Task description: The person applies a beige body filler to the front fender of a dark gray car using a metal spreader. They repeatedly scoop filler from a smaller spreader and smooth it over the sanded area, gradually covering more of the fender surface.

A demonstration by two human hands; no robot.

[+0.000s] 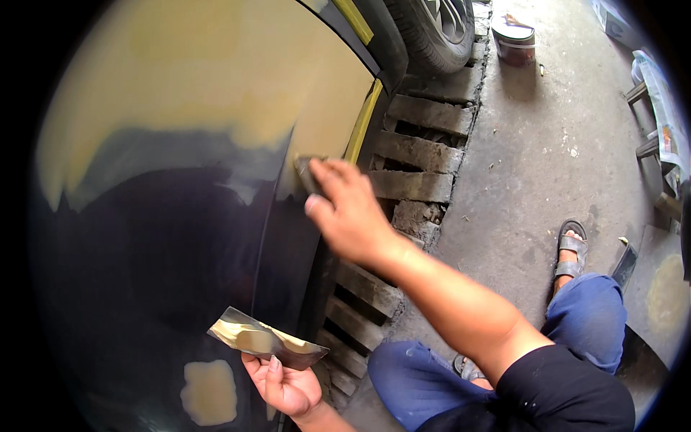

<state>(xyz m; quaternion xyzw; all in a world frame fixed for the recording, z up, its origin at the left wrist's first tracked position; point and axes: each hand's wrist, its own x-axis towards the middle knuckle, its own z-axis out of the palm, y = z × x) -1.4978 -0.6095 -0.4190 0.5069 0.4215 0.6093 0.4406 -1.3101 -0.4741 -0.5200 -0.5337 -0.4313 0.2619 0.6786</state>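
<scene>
My right hand (344,205) is closed on a small dark spreader (308,174), whose edge rests against the side of the dark car panel (180,237). Pale yellow body filler (216,65) covers the upper part of that panel, with a grey band below it. Lower down, my left hand (284,381) grips a thin flat plate (302,351) by its edge, thumb on the near side. A lump of creamy filler paste (252,338) lies across the plate. A separate dried filler patch (209,392) shows on the panel beside it.
Yellow masking tape (365,119) lines the panel's edge near the car wheel (435,32). Concrete slats with gaps (421,147) run along the floor beside the car. A paint can (513,42) stands farther off, and a covered stand (658,108) is at right.
</scene>
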